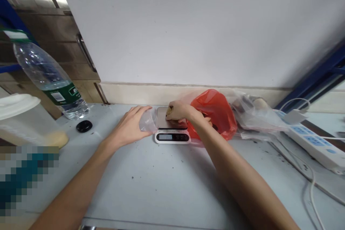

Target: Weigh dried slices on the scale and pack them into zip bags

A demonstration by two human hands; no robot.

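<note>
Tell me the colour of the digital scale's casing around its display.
The digital scale's casing is white, around a black display panel; the head view shows it best.

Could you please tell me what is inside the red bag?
The red bag holds some brownish pieces; the right arm and the bag itself hide the rest.

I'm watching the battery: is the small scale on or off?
On: the scale has a lit display showing digits, too small to read surely.

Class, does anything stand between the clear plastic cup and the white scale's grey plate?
Nothing visible stands between the cup and the plate, but the right hand's grip, with a brownish piece, covers part of it.
</note>
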